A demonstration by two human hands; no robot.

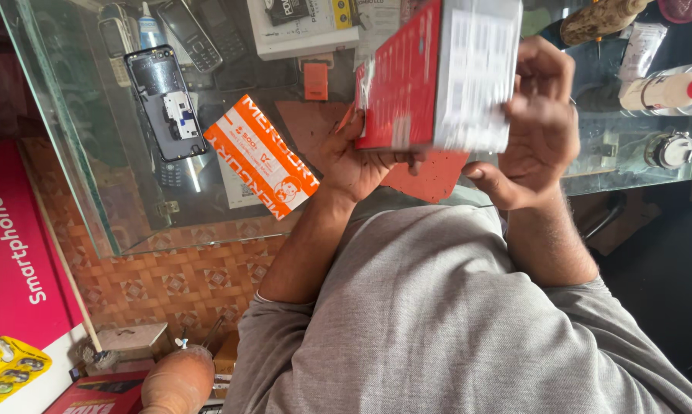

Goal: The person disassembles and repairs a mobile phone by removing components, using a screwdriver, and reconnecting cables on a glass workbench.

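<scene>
Both hands hold one red and white box (pixel 436 75) above the glass counter (pixel 85 153). Left hand (pixel 357 157) curls under its red lower edge; right hand (pixel 537 126) wraps the white end, fingers closed on it. Judgement: keep grip on edges, box level, clear of opened phone (pixel 164 101).

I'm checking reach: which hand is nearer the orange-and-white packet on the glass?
Left. The left hand is just beside the packet, holding the red box at its near edge; the right hand holds its far side.
</scene>
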